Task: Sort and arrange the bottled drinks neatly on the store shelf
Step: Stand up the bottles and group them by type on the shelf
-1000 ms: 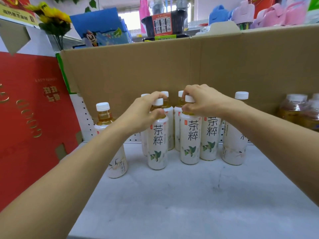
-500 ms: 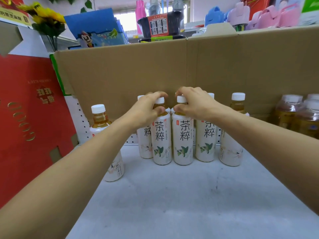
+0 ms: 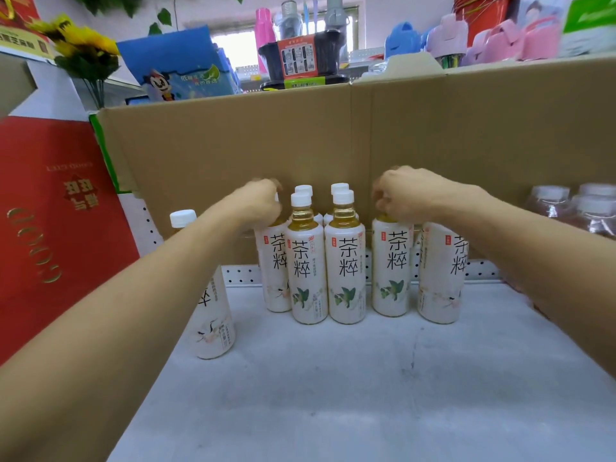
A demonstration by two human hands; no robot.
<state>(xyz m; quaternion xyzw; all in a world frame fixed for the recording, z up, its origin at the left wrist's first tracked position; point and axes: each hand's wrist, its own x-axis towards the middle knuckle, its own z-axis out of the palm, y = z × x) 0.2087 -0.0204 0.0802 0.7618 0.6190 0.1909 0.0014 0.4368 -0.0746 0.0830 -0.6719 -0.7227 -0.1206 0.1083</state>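
My left hand (image 3: 258, 201) is curled down over the top of one tea bottle (image 3: 275, 271), fingers closed round its cap so that the cap is almost hidden. My right hand (image 3: 410, 195) grips the neck and cap of a second bottle (image 3: 391, 268) the same way, knuckles up. Both bottles stand upright on the grey shelf (image 3: 333, 395). Between my hands stands a front pair of bottles (image 3: 305, 261), side by side and touching, labels facing me, with the white caps of a back pair (image 3: 339, 187) showing just behind them. Under my right forearm, just outside the bottle I hold, stands an outer bottle (image 3: 440, 271). Under my left forearm, nearer to me and apart from the group, stands a lone bottle (image 3: 213, 311). Beyond my fingertips rises a cardboard wall (image 3: 266, 145). Outside my left arm is a red box (image 3: 50, 211), and past my right arm are some blurred clear bottles (image 3: 583, 208).
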